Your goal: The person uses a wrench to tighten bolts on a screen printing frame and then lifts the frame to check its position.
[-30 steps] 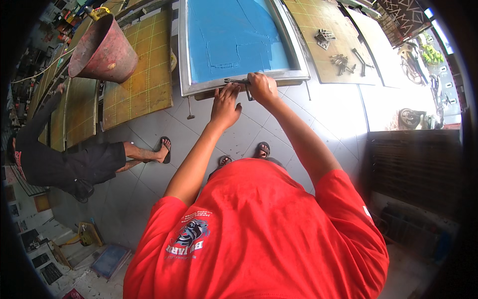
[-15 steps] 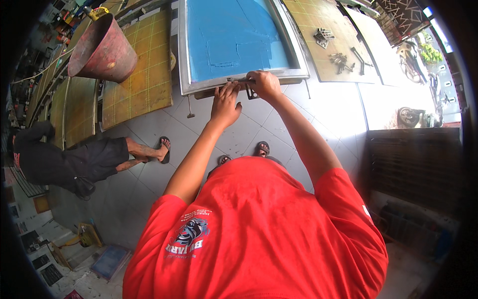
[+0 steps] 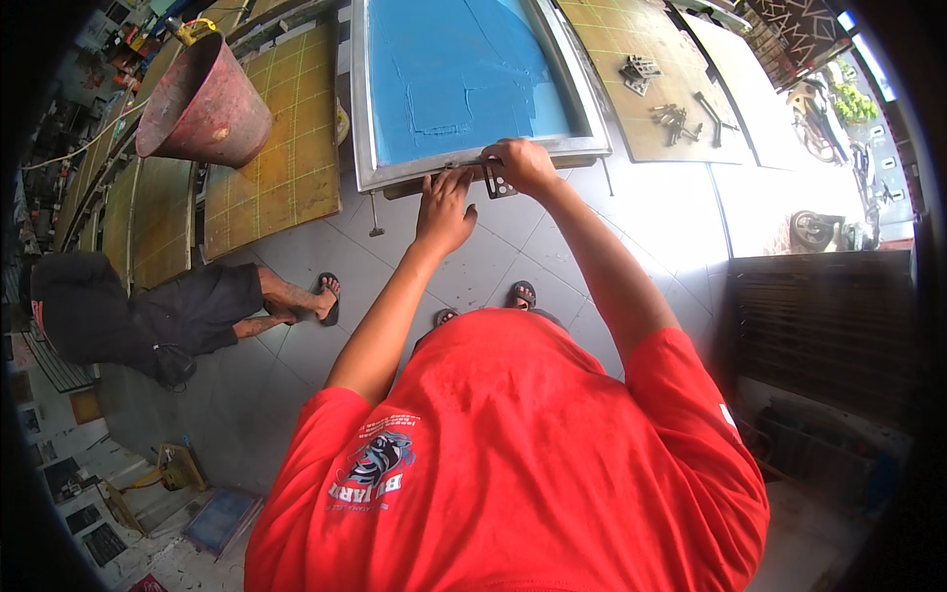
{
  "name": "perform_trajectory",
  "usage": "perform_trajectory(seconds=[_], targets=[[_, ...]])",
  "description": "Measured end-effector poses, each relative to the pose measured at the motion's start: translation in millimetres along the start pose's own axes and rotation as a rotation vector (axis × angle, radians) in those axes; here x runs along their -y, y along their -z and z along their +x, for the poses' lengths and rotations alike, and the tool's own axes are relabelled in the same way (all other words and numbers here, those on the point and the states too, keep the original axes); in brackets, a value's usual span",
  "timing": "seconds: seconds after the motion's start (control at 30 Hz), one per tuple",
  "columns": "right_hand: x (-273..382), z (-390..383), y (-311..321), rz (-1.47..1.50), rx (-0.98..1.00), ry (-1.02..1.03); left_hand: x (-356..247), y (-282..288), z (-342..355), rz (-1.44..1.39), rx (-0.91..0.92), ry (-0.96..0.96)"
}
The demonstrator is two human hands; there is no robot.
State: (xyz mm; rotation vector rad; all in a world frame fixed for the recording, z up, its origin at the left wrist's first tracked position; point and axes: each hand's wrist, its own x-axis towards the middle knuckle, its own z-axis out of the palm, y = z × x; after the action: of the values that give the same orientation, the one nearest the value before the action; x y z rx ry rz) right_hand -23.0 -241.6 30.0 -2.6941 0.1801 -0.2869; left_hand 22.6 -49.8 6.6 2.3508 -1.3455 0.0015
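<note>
A silk-screen frame [image 3: 395, 174] with a light metal border and blue mesh [image 3: 454, 74] lies in front of me. My left hand [image 3: 447, 210] rests at its near edge, fingers stretched forward and thumb apart. Beside it, my right hand [image 3: 523, 165] has its fingers closed on a slim dark metal tool [image 3: 475, 162], mostly covered by the fingers; its exact kind is unclear. Just below the right hand, a dark bracket with holes [image 3: 498, 184] sits at the frame's near edge.
A stained reddish bucket [image 3: 212, 109] stands on a yellowish board [image 3: 286, 148] at left. On the right board [image 3: 681, 89] lie metal brackets [image 3: 639, 74], bolts [image 3: 675, 120] and a dark angled tool [image 3: 712, 111]. Another person [image 3: 148, 306] in dark clothes is at far left.
My right hand has shifted slightly left and the tool has turned a little, with less of it showing. The left hand stays nearly in place. The other person has moved slightly.
</note>
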Motion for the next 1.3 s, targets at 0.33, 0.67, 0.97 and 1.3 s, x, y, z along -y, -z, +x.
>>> perform_trajectory(seconds=[0.33, 0.67, 0.97, 1.3], targets=[[-14, -40, 19, 0.338, -0.307, -0.532, 2, 10, -12, -0.109, -0.116, 0.037], [-3, -74, -24, 0.585, -0.473, -0.546, 83, 23, -84, -0.395, -0.291, 0.831], [38, -22, -5, 0.085, -0.234, -0.357, 81, 27, -99, -1.06, -0.228, 0.91], [19, -9, -13, -0.087, -0.118, -0.106, 93, 26, -109, -1.414, -0.256, 0.995]])
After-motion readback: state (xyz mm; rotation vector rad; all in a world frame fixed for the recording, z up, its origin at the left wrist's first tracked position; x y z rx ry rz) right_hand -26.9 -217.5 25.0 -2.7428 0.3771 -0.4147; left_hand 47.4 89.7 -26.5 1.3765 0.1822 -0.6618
